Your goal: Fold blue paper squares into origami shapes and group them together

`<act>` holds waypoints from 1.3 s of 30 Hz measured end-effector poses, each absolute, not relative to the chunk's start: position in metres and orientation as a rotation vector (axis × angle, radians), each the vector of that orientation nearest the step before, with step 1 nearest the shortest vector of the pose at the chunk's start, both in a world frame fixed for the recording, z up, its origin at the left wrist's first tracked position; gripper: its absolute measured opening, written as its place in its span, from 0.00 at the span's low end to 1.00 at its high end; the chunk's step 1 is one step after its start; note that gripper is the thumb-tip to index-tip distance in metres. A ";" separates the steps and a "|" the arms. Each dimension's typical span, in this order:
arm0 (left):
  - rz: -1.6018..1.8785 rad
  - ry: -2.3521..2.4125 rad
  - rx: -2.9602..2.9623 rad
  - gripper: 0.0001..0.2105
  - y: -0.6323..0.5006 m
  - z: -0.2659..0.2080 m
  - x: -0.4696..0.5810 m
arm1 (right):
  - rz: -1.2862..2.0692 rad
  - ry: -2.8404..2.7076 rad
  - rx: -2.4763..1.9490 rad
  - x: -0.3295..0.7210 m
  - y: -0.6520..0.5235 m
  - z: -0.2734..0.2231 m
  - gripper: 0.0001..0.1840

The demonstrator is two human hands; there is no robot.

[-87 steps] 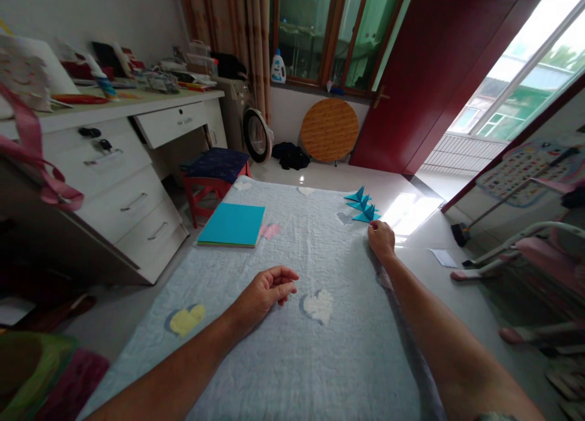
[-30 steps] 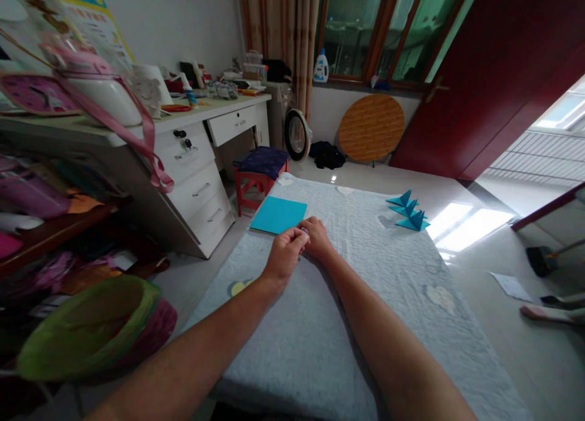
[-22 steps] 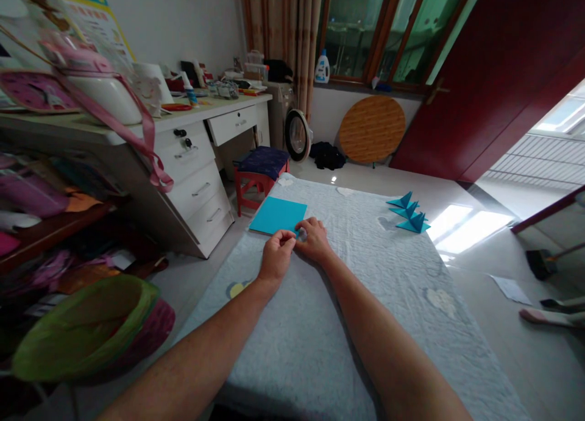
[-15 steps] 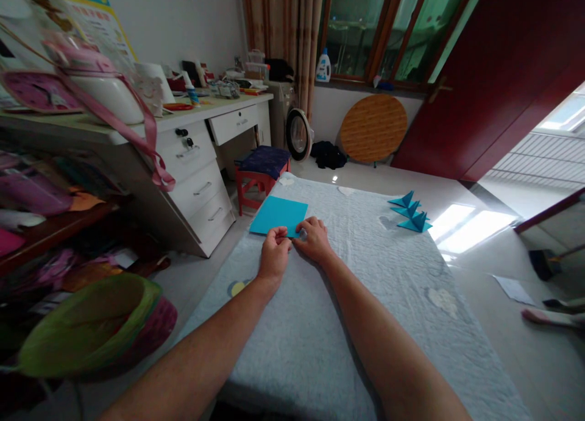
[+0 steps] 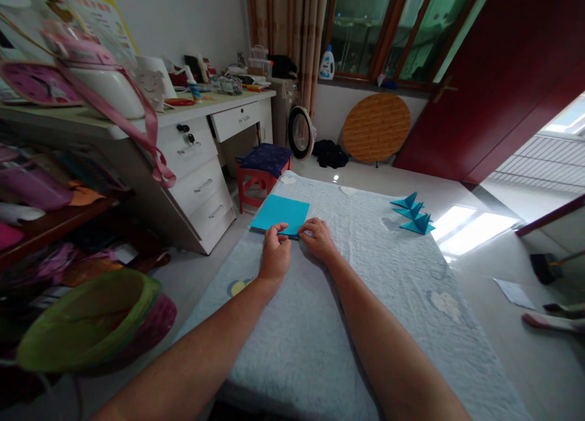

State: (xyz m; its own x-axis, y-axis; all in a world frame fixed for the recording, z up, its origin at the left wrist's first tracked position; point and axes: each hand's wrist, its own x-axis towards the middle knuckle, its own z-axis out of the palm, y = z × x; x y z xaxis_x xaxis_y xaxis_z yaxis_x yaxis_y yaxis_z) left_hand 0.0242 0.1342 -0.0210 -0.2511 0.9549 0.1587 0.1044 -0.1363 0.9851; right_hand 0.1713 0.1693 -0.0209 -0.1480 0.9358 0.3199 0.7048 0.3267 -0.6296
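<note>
Paper stack [image 5: 282, 211] — left hand [image 5: 275, 256] at six o'clock, right hand [image 5: 320, 240] at five, both curled, gripping or not I can't tell — folded blue shapes [image 5: 412, 212] at three.

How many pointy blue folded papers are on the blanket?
3: a far one, a middle one and a near one, in a row by the right edge of the blanket. Another might be hidden.

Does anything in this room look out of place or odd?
A heap of dark cloth lies on the floor near the open washer door, and a white sheet lies loose at right, perhaps dropped. The blue paper shows no visible damage.
</note>
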 end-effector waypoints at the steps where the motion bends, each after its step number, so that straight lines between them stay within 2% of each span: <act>1: 1.475 1.398 1.286 0.19 0.133 -0.019 0.024 | 0.439 -1.908 -1.437 0.171 0.169 -0.021 0.07; 12: 1.490 1.321 1.651 0.20 0.133 -0.009 0.022 | 0.432 -1.774 -1.383 0.172 0.164 -0.011 0.03; 18: 1.487 1.329 1.738 0.20 0.134 -0.009 0.021 | 0.452 -1.779 -1.349 0.168 0.163 -0.008 0.06; 23: 1.467 1.324 1.776 0.08 0.133 -0.001 0.018 | 0.463 -1.842 -1.309 0.164 0.156 0.005 0.07; 25: 1.476 1.308 1.790 0.04 0.130 0.004 0.018 | 0.438 -1.886 -1.298 0.166 0.150 0.012 0.12; 28: 1.525 1.195 1.807 0.04 0.121 0.011 0.020 | 0.255 -2.001 -1.353 0.180 0.140 0.022 0.22; 34: 1.373 0.906 1.985 0.07 0.096 0.018 0.029 | -0.025 -2.013 -1.411 0.229 0.104 0.032 0.17; 39: 1.135 0.983 2.511 0.11 0.085 0.016 0.032 | -0.062 -2.073 -1.357 0.250 0.063 0.027 0.16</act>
